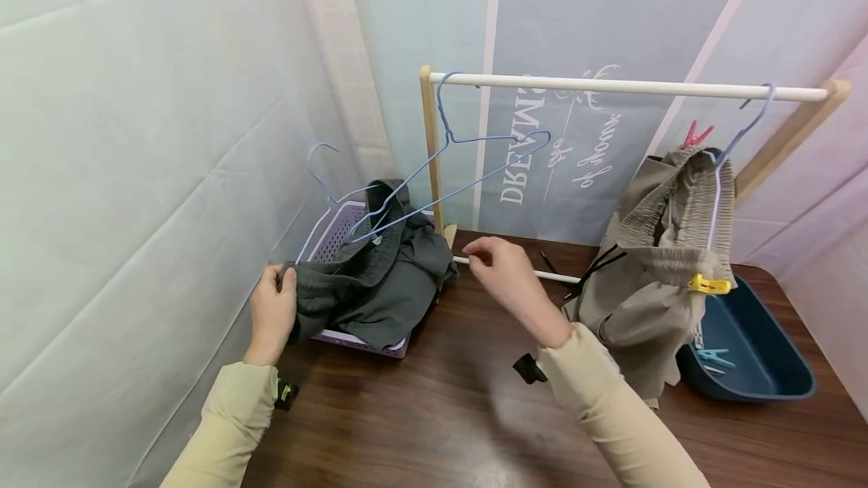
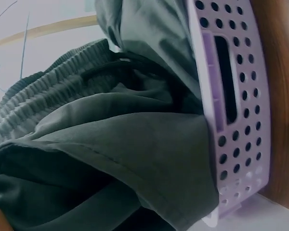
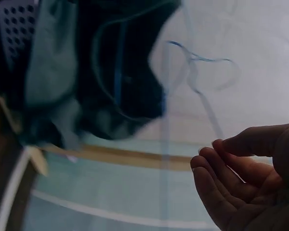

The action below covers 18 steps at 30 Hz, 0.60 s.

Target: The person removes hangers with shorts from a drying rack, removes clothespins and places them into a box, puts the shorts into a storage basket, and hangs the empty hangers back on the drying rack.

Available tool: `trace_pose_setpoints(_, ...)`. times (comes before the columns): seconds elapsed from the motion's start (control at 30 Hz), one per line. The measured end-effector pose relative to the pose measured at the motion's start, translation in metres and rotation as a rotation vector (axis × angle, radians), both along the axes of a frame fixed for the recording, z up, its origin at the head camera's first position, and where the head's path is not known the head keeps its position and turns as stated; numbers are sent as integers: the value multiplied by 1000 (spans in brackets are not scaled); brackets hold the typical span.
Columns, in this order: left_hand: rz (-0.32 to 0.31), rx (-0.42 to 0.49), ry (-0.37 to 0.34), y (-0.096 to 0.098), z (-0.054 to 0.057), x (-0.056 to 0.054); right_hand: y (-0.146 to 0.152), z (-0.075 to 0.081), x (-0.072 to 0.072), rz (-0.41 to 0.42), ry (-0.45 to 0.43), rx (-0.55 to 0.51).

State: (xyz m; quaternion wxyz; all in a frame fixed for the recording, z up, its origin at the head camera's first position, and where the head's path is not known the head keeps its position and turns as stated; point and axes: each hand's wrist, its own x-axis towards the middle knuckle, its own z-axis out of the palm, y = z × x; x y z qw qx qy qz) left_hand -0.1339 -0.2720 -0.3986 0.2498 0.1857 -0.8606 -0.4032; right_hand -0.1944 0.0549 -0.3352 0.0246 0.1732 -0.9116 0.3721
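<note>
Left hand (image 1: 273,316) pinches dark-grey cloth pants (image 1: 396,292) over the purple plastic basket (image 1: 332,239), likely hanging them; empty right hand (image 1: 505,273) should help.

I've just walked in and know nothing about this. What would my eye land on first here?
Probably the taupe garment hanging near the right end of the white rail, with a bright yellow clip on it. Next, the dark grey garment draped over the purple basket at left, its edge gripped by the left hand. Between the two garments, the right hand hovers, holding nothing.
</note>
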Motion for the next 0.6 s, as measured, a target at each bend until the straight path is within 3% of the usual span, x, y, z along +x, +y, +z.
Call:
trace_pose_setpoints(0.13, -4, 10, 10, 0, -2, 1, -18, -18, -17, 21, -115, -7)
trace_pose_setpoints(0.23, -24, 1, 17, -2, -6, 1, -29, -30, -29, 22, -155, -38)
trace_pose_setpoints(0.43, -57, -34, 32, -3, -9, -1, -50, -46, -44, 35, -158, -85)
trace_pose_setpoints(0.6, -76, -7, -19, 4, -12, -5, -71, -54, -43, 113, -156, -104)
